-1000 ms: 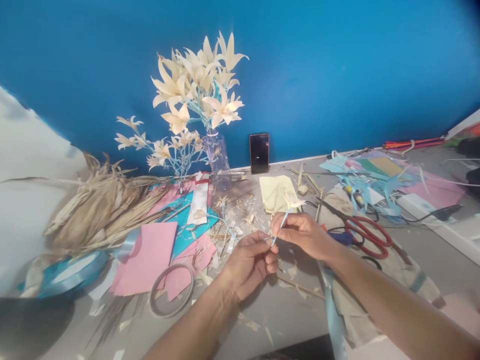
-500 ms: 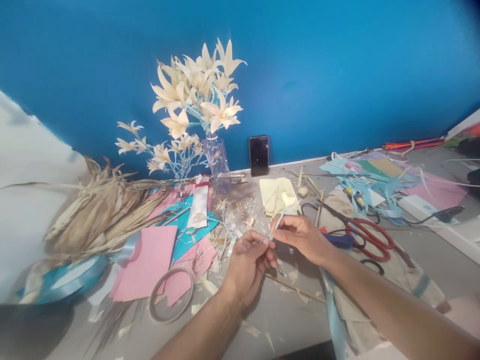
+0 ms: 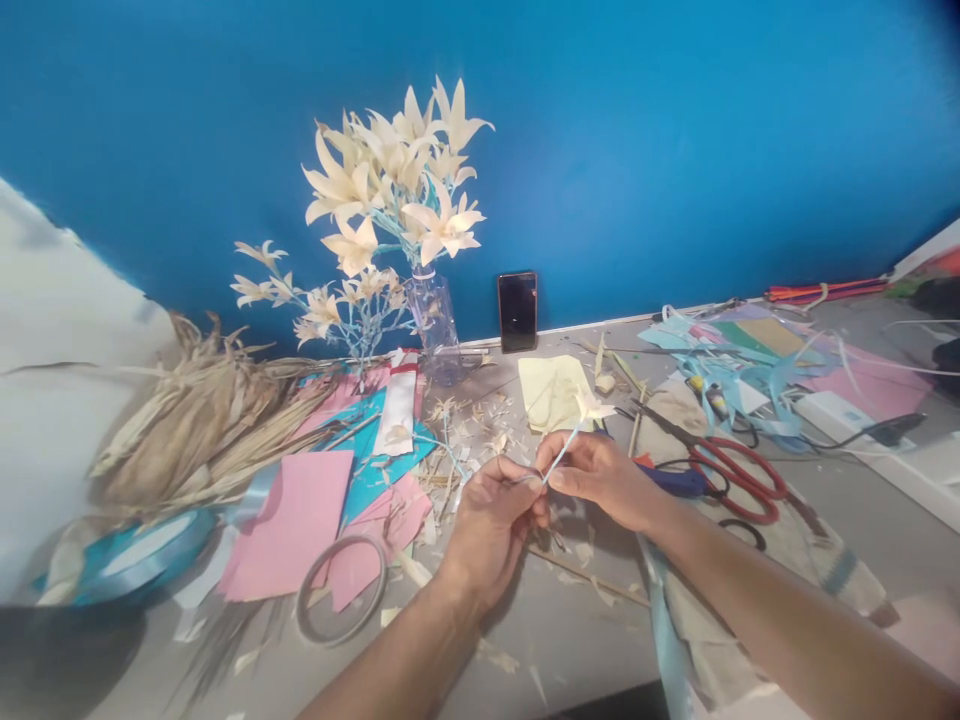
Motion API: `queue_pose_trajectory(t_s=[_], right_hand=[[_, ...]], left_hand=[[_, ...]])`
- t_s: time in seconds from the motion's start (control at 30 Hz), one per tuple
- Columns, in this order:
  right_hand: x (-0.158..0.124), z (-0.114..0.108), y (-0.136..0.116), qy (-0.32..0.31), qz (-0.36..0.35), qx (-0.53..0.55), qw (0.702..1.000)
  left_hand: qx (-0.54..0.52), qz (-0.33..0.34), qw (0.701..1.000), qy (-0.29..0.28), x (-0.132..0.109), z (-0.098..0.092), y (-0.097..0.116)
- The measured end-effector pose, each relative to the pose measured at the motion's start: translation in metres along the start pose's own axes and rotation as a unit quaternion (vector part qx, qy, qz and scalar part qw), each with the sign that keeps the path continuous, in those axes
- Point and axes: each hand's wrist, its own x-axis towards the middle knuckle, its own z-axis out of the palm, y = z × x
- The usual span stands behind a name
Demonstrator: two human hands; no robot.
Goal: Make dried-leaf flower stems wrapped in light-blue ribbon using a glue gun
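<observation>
My right hand pinches the light-blue stem of a small cream artificial flower. The flower tilts up and to the right above my fingers. My left hand is closed at the lower end of the same stem, with thumb and forefinger together. A thin pale-blue strand seems to run between the two hands, but the fingertips hide most of it. Just behind the flower lies a square of yellow paper.
Cream flowers stand in a clear bottle beside an upright phone. Dried husks, pink paper and a tape roll lie left. Red-handled scissors rest on cloth at right. Scraps litter the table.
The stem has turned and leans further right, so the flower stands out beside the yellow paper. Both hands keep nearly the same place, with slight finger movement.
</observation>
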Motion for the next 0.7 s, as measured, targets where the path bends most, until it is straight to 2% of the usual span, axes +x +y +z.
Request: queue_pose_trajectory(t_s=[0.07,0.13,0.33,0.5,0.7], right_hand=[[0.0003,-0.0008,-0.0012,0.052,-0.006,-0.053,0.997],[0.0004,-0.0027,-0.0012,0.079,-0.012,-0.086,0.993],[0.0000,-0.0067,-0.0004,0.032,-0.041,-0.057,0.997],[-0.0008,-0.0087,-0.0014,0.016,-0.078,-0.090,0.993],[-0.0017,-0.0094,-0.0042,-0.010,-0.072,-0.064,0.995]], left_hand=[[0.007,0.009,1.000,0.020,-0.0003,0.0008,-0.0017],[0.002,-0.004,1.000,0.030,-0.0008,0.0013,-0.0022],[-0.022,-0.063,0.998,-0.002,-0.0018,0.0010,0.0027],[-0.040,-0.090,0.995,-0.020,-0.0006,-0.0024,0.0028],[-0.061,-0.157,0.985,-0.039,0.0015,-0.0065,0.0017]])
